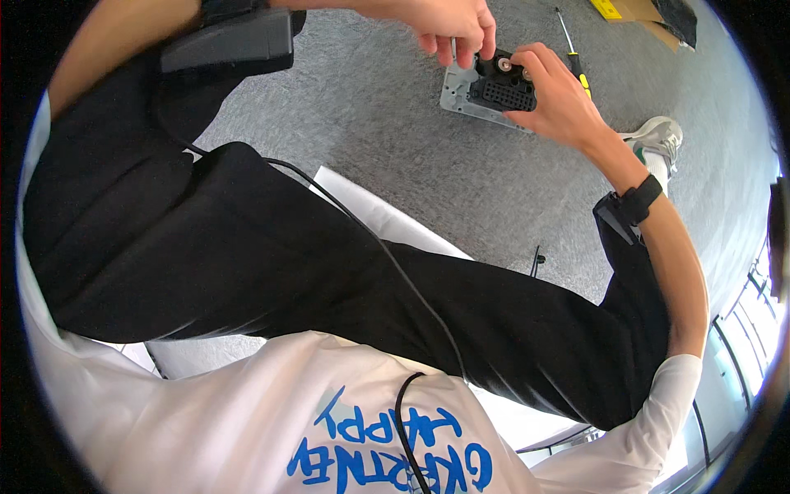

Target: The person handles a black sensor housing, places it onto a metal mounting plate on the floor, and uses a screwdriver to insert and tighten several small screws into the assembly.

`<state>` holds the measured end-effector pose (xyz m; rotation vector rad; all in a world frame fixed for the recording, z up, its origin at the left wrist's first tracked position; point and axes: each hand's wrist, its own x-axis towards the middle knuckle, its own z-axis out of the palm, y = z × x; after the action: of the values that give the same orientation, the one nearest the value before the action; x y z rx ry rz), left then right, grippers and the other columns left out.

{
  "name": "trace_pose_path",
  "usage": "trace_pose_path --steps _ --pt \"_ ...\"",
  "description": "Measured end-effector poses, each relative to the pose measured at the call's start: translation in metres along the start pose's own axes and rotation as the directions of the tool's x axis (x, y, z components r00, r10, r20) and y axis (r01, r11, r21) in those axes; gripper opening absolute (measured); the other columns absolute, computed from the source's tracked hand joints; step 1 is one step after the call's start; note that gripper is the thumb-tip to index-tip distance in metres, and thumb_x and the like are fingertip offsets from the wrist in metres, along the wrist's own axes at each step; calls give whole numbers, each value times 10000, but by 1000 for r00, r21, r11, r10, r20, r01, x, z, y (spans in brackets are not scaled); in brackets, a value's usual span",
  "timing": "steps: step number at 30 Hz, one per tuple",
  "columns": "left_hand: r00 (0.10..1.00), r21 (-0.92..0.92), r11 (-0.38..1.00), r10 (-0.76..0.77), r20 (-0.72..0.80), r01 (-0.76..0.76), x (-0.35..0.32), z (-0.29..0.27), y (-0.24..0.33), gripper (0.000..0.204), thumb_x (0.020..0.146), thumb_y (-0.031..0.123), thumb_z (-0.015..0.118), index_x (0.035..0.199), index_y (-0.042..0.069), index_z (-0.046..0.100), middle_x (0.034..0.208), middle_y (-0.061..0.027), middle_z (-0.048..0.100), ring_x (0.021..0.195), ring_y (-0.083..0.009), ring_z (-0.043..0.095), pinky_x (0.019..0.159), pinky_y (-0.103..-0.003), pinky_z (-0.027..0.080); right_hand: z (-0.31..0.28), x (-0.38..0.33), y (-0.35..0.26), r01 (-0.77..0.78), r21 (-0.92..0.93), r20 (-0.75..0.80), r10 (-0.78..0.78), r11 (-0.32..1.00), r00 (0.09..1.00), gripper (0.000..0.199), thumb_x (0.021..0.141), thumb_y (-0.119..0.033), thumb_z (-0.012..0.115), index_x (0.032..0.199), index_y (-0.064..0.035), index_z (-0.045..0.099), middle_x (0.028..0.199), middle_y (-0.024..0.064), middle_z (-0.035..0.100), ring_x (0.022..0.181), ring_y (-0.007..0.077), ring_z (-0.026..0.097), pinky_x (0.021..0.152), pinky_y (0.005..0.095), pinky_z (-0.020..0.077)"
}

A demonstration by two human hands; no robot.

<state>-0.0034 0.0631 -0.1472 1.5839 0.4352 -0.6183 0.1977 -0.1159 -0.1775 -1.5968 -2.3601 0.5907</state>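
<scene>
1. Holding one grey metal unit (461,95) with a black connector block (506,86) up over the carpet floor (370,107), above the knees
2. Right hand (559,99) fingers are wrapped around the block end; left hand (453,29) fingers pinch narrow at its top edge
3. Progress-wise, looks mid-job to me: two round fittings sit on the block, still attached
4. One yellow-handled screwdriver (573,49) lies untouched on the floor nearby

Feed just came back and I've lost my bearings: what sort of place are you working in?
Probably an office or workshop room: grey carpet floor, a yellow-handled screwdriver lying on it, windows at the right edge, and cardboard nearby.
</scene>
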Motion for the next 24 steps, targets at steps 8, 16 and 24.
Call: trace_pose_path --steps 8,16,24 --pt "995 5 1000 6 -95 -5 -11 -5 9 320 890 127 598 1182 8 654 970 -91 742 787 -175 701 654 -295 538 -7 2 -6 -20 76 -6 20 997 1000 614 682 -160 875 1182 -55 534 1168 97 545 1116 320 589 923 406 525" --pt "998 38 999 30 -60 -28 4 -8 1 343 874 136 611 1188 9 670 987 -116 755 819 -203 710 719 -318 563 -6 5 -8 -63 14 63 62 998 996 630 671 -166 885 1185 -53 538 1174 98 540 1107 314 593 919 403 534" --pt "996 57 998 31 -78 -27 3 -8 1 335 900 148 609 1200 11 666 1006 -109 757 873 -199 717 763 -322 569 -5 3 -7 -27 36 25 26 999 999 649 677 -166 885 1210 -53 534 1177 103 537 1113 323 591 930 407 529"
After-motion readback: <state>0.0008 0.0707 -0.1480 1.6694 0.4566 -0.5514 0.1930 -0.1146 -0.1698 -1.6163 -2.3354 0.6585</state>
